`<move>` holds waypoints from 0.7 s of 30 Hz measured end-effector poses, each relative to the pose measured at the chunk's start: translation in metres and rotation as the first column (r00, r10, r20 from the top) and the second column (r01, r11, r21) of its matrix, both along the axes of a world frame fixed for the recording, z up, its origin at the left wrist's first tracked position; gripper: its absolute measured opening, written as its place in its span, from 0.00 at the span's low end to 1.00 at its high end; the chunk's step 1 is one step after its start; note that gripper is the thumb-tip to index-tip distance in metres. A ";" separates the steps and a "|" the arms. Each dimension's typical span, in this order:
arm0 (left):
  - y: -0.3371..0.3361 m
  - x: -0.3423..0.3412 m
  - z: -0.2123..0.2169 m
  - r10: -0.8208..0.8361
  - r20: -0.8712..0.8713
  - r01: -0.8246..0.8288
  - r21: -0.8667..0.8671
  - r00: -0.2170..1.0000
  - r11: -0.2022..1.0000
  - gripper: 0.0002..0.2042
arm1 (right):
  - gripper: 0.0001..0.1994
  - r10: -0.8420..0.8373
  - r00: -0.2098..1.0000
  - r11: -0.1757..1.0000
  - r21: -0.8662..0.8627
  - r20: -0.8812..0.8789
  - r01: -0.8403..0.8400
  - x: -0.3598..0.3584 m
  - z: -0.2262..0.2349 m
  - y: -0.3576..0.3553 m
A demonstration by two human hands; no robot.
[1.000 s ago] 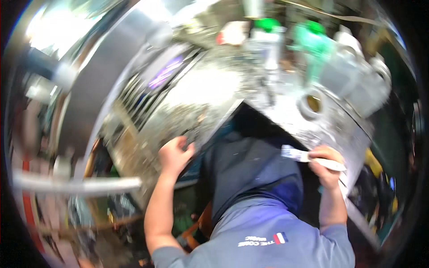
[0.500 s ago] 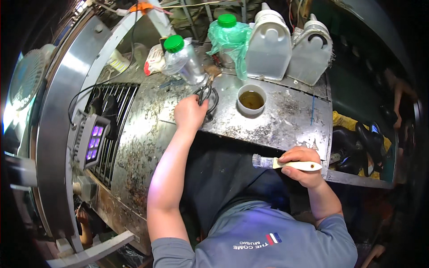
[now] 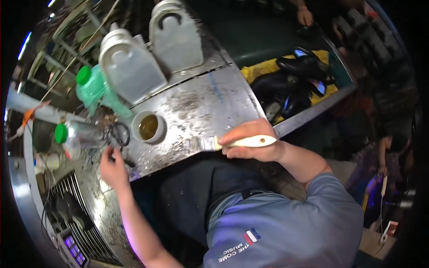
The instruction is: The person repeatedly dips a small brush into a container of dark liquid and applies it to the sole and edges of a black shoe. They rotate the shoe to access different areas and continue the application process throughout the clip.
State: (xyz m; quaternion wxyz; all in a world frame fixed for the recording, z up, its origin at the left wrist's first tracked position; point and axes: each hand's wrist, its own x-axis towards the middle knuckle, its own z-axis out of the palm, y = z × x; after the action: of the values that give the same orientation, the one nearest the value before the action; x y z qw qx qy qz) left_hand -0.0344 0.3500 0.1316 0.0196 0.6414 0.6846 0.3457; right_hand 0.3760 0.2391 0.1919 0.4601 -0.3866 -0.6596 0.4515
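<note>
My right hand [image 3: 250,145] grips the pale wooden handle of a flat paintbrush [image 3: 225,143], whose bristles point left over the stained metal worktop [image 3: 201,105]. My left hand [image 3: 112,167] reaches to the worktop's left part, its fingers at a pair of black-handled scissors [image 3: 118,134]; whether it holds them is unclear. A small white cup of brownish liquid [image 3: 149,127] stands between the two hands.
Two grey plastic jugs [image 3: 129,67] stand at the back of the worktop. A green-capped clear bottle [image 3: 78,135] and a green plastic-wrapped bottle [image 3: 94,89] lie at left. A wire grille [image 3: 80,214] sits lower left. Black items on yellow cloth [image 3: 299,73] are at right.
The view has swung and tilted. My left hand stays by the scissors, and my right hand still holds the brush, now nearer the worktop's front edge.
</note>
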 end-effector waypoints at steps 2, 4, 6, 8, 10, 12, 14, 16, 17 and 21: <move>-0.036 -0.007 0.005 0.013 0.067 -0.010 -0.050 0.998 0.999 0.16 | 0.14 -0.134 0.989 0.989 0.071 0.069 0.129 0.025 0.000 0.001; -0.078 -0.012 0.005 0.064 0.170 -0.045 -0.116 0.983 0.992 0.15 | 0.14 -0.218 0.970 0.973 0.056 -0.107 0.225 0.055 -0.001 0.009; -0.118 -0.016 0.005 0.095 0.210 -0.069 -0.127 0.973 0.990 0.14 | 0.14 -0.367 0.924 0.921 0.098 -0.109 0.377 0.094 -0.003 0.024; -0.150 -0.012 0.004 0.066 0.235 -0.044 -0.098 0.970 0.994 0.12 | 0.14 -0.616 0.756 0.787 0.203 0.222 0.583 0.141 -0.008 0.046; -0.182 0.001 0.001 0.151 0.249 -0.113 -0.161 0.956 0.980 0.09 | 0.15 -0.754 0.376 0.633 0.444 0.539 0.634 0.183 -0.024 0.072; -0.210 0.012 -0.003 0.210 0.155 -0.176 -0.208 0.965 0.962 0.08 | 0.17 -0.703 0.028 0.612 0.585 0.710 0.531 0.219 -0.052 0.090; -0.240 0.024 -0.011 0.210 0.251 -0.145 -0.253 0.945 0.957 0.08 | 0.21 -0.634 -0.003 0.632 0.520 0.774 0.574 0.256 -0.088 0.109; -0.264 0.031 -0.017 0.185 0.170 -0.138 -0.257 0.968 0.957 0.08 | 0.25 -0.551 0.031 0.718 0.454 0.834 0.528 0.300 -0.127 0.136; -0.273 0.035 -0.020 0.161 0.111 -0.134 -0.225 0.981 0.965 0.07 | 0.25 -0.499 -0.108 0.785 0.502 0.860 0.363 0.325 -0.148 0.149; -0.300 0.046 -0.024 0.202 0.114 -0.185 -0.146 0.973 0.972 0.06 | 0.27 -0.423 -0.378 0.829 0.520 0.824 0.206 0.404 -0.214 0.220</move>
State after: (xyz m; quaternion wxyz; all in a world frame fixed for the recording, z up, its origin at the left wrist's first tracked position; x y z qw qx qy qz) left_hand 0.0112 0.0499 0.1079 0.0729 0.5453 0.7629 0.3396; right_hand 0.7802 0.4586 -0.0225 -0.1044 -0.7215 -0.6453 -0.2283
